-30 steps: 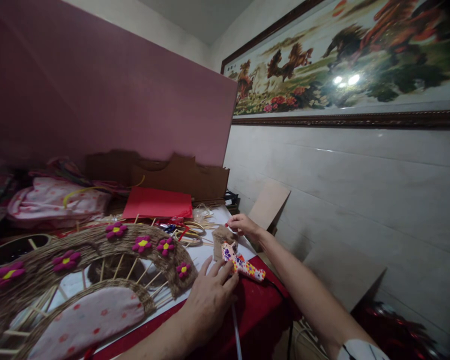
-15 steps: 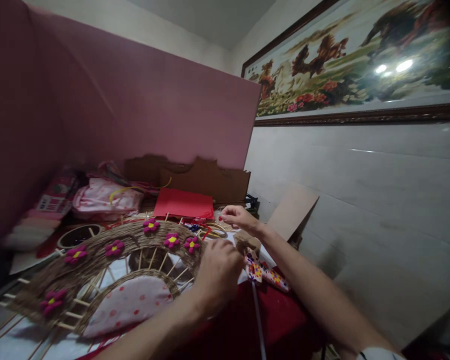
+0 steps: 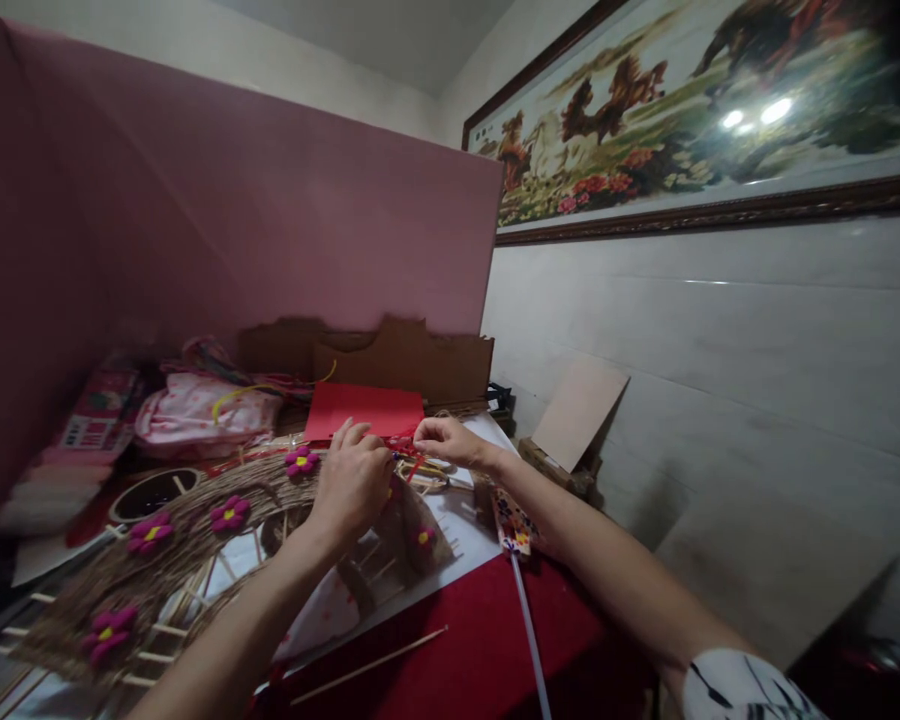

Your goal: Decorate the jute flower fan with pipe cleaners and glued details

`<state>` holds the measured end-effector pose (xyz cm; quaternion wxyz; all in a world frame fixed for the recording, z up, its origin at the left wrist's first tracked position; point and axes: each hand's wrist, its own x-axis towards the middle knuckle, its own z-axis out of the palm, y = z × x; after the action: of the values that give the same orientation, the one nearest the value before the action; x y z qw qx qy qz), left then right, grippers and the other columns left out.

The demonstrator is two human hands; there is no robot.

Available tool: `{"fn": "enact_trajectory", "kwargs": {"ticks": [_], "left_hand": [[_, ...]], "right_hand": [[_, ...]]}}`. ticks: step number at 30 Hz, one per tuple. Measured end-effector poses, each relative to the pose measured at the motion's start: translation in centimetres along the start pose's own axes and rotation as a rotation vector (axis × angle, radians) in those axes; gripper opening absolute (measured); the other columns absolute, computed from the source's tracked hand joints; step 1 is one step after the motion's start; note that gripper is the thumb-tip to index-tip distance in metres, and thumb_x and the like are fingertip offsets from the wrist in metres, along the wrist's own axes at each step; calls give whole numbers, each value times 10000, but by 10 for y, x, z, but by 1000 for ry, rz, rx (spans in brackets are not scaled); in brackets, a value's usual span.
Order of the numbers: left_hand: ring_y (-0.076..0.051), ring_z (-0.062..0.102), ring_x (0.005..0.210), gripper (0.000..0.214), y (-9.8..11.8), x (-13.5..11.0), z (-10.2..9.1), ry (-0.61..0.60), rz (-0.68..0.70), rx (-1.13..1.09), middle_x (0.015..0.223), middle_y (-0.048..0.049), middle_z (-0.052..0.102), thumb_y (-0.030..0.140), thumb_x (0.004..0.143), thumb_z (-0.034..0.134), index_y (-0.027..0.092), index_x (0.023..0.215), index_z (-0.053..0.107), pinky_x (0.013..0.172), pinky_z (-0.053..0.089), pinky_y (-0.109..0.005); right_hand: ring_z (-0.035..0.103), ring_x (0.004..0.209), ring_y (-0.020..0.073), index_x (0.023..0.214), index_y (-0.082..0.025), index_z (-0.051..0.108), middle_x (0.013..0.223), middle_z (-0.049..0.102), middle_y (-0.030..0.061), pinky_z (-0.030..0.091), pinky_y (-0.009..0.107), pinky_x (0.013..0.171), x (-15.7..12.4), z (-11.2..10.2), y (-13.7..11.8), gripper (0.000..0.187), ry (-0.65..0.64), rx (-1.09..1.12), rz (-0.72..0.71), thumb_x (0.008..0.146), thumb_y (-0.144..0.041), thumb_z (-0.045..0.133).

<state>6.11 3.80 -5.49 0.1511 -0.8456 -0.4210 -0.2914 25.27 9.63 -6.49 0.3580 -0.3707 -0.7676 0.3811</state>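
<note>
My left hand is over the right part of a fan-shaped twine piece. Its fingers are bent inward, and whatever lies between them is hidden. My right hand is just to its right, thumb and fingertips pinched beside thin red strands; the thing in the pinch is too small to make out. Magenta flowers with yellow centres sit on the twine, which is wound across thin sticks. My left forearm covers part of the twine piece.
A red sheet leans before torn brown cardboard. A thin stick lies on the red cloth, near a pale rod with flower-patterned fabric. Left are a dark-centred round container and spotted fabric.
My left hand has moved left and up from the red cloth side to above the twine piece. The right hand has shifted slightly left. A thin stick on the red cloth now shows.
</note>
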Motion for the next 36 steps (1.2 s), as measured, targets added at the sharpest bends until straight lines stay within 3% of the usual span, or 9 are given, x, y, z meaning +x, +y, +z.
{"fn": "enact_trajectory", "kwargs": {"ticks": [7,17,36], "left_hand": [[-328,421,1154,252,3,-2,9,8,-36,45,935,-80,670,219,807,485,212,688,707,1017,263,-553],[-326,393,1202,169,8,0,11,25,-86,-14,911,-64,670,221,744,550,211,672,703,1069,143,-570],[-311,427,1179,201,10,0,11,43,-103,-9,902,-75,685,251,760,540,203,664,710,1086,159,-528]], "right_hand": [[404,576,84,692,-155,523,634,484,-37,317,211,546,1,7,2,254,11,4,-10,689,-386,630],[428,588,90,703,-154,518,652,497,-27,332,216,555,-3,14,10,362,15,63,-27,680,-496,636],[384,503,77,695,-161,519,564,456,-50,290,204,465,-12,21,1,404,12,83,-35,674,-550,625]]}}
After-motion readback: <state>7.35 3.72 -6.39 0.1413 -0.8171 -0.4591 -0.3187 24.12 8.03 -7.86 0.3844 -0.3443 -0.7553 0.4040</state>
